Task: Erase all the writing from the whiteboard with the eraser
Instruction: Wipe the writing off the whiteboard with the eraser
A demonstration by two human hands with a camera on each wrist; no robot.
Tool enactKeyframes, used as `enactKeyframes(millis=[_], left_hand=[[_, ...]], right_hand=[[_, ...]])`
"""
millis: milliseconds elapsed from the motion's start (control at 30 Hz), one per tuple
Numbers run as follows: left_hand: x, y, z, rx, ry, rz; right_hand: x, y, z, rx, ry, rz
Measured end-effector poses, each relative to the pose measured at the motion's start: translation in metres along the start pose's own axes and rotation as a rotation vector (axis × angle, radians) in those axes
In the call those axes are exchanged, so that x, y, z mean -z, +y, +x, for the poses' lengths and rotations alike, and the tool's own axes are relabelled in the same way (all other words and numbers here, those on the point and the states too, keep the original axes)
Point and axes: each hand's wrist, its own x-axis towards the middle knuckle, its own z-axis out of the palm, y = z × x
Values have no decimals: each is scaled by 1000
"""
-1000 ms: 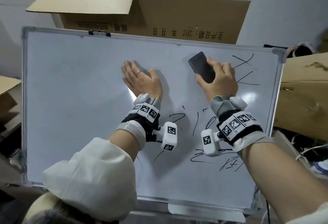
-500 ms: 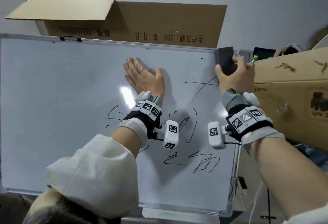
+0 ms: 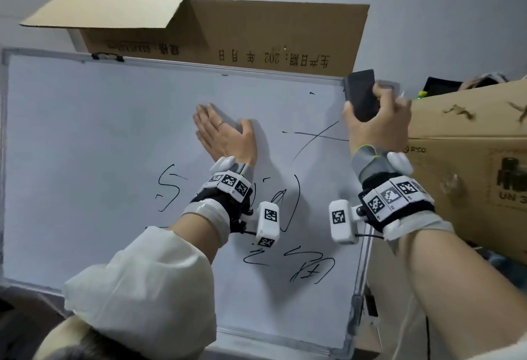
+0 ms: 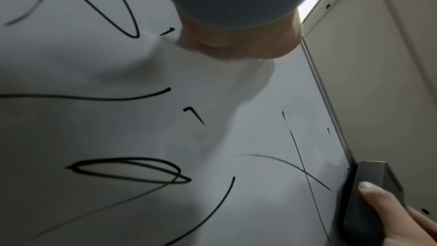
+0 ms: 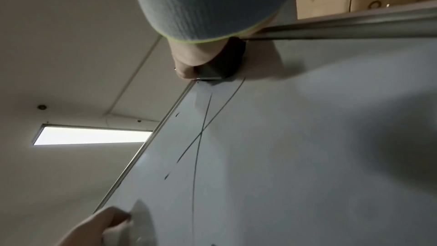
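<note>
The whiteboard (image 3: 85, 160) leans upright with black writing (image 3: 296, 205) across its lower middle and right. A crossed pair of strokes (image 3: 316, 137) sits near the upper right. My right hand (image 3: 376, 120) grips the dark eraser (image 3: 360, 94) against the board's top right corner; the right wrist view shows the eraser (image 5: 222, 66) at the frame's corner. My left hand (image 3: 222, 128) lies flat on the board's upper middle, fingers straight. In the left wrist view the eraser (image 4: 369, 194) appears at the lower right beside the crossed strokes (image 4: 305, 171).
A large open cardboard box (image 3: 228, 31) stands behind the board's top edge. Another cardboard box (image 3: 470, 174) stands close to the board's right edge, next to my right hand. The board's left half carries no writing.
My right hand has carried the eraser up and right to the board's top right corner, and some upper-right strokes are gone. The left hand has stayed flat on the board.
</note>
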Motion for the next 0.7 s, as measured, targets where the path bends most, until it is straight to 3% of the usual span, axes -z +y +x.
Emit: enactKeyframes(millis=[67, 167, 233, 367, 433, 500, 600, 633, 700], left_hand=[[-1, 0, -3, 7, -14, 0], [-1, 0, -4, 1, -22, 1], [-1, 1, -2, 5, -2, 10], [0, 3, 0, -6, 19, 24], [-3, 4, -1, -19, -7, 19], [-6, 4, -2, -24, -11, 19], [-10, 3, -1, -30, 18, 9], [-10, 2, 0, -30, 33, 0], [-10, 1, 2, -26, 42, -19]], right_hand=[[-8, -5, -15, 43, -51, 33], [-22, -30, -50, 298, -274, 65], [-23, -37, -48, 399, -296, 33], [-14, -19, -12, 159, -113, 29], [-14, -14, -15, 133, -98, 31], [-17, -22, -37, 196, -198, 57], [-26, -34, -65, 446, -376, 92], [-25, -37, -63, 496, -388, 70], [-25, -35, -48, 445, -300, 18]])
